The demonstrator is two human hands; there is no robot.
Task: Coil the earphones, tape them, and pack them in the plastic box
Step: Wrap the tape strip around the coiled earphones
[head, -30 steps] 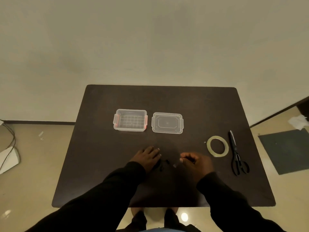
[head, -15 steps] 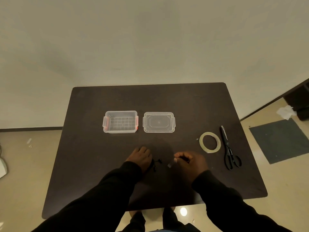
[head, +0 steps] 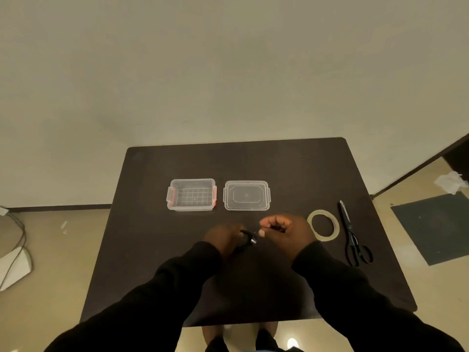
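Observation:
Black earphones (head: pixel 250 237) hang between my two hands above the dark table (head: pixel 291 171); only a short bit of cord and a small plug or bud shows. My left hand (head: pixel 223 236) is closed on the cord's left part. My right hand (head: pixel 286 231) pinches the other part, fingers curled. The clear plastic box (head: pixel 191 194) with red latches stands open beyond my left hand. Its clear lid (head: pixel 246 195) lies flat just right of it. A roll of clear tape (head: pixel 323 225) lies right of my right hand.
Black scissors (head: pixel 354 237) lie right of the tape, blades pointing away from me. The floor on the left holds a white device with a cable (head: pixel 15 265). A dark mat (head: pixel 434 224) and crumpled paper (head: pixel 450 182) lie on the floor at right.
Both hands have lifted off the table with the earphones and drawn closer together. My right hand has risen toward the lid. The camera has tilted, shifting the table lower in view.

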